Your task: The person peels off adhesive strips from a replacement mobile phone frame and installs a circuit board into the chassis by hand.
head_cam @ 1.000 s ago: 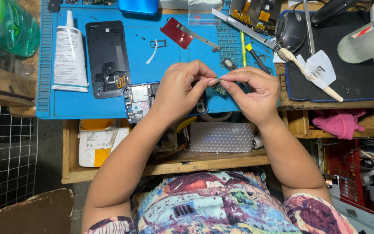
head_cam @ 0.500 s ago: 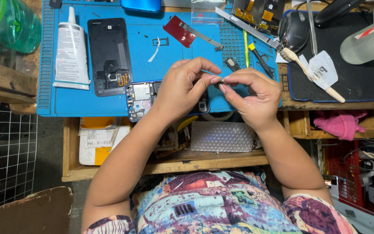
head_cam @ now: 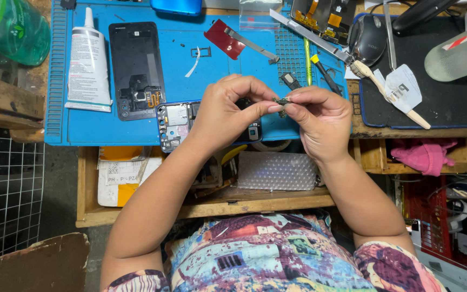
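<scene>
Blue repair-mat surface [head_cam: 277, 65] below; my left hand [head_cam: 225, 111] and right hand [head_cam: 322, 119] fingers pinch shut on a tiny dark metal phone part [head_cam: 283, 101], light, fragile, best gripped by its edges.

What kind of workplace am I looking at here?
Probably a phone repair bench: an opened phone on a blue work mat, a glue tube, and both hands pinching a tiny part.

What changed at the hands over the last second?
Little: both hands, left hand and right hand, keep pinching the small part between their fingers above the blue mat. Nothing was let go. The opened phone and glue tube stayed put.
</scene>
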